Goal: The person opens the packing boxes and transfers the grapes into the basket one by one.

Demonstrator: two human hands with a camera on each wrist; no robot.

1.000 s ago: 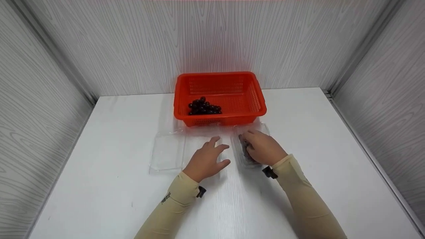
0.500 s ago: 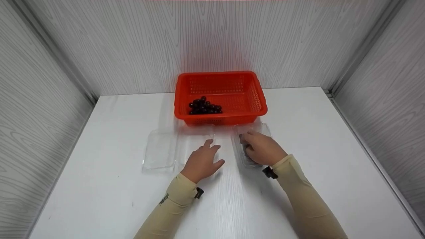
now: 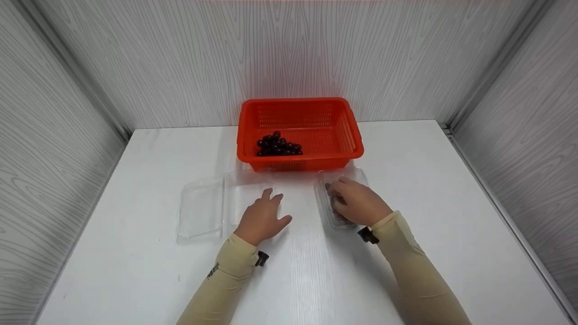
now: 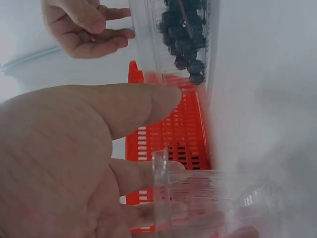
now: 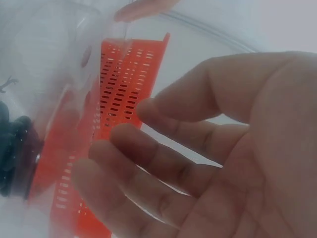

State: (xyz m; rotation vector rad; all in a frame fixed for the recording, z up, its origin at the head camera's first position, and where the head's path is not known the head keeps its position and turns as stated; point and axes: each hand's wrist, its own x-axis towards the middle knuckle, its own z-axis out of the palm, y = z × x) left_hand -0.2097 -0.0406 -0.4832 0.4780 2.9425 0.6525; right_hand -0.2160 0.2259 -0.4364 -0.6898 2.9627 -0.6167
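Note:
In the head view my left hand (image 3: pixel 259 220) lies over the right half of an empty clear plastic clamshell box (image 3: pixel 202 210), which is opened flat. Its fingers are spread; in the left wrist view some show through the wall of the box (image 4: pixel 218 198), while the thumb stays outside. My right hand (image 3: pixel 359 202) is above a second clear box (image 3: pixel 321 203) holding dark grapes (image 4: pixel 183 37). In the right wrist view the fingers (image 5: pixel 163 173) of that hand bend loosely beside the box wall, with nothing between them and the thumb.
A red plastic basket (image 3: pixel 316 163) stands behind both boxes, near the back wall. One bunch of dark grapes (image 3: pixel 277 145) lies in its left front part. White panels enclose the white table (image 3: pixel 135 262) at the back and sides.
My left hand and the empty clamshell box have slid left across the table, widening the gap to the grape box. The right hand has hardly moved.

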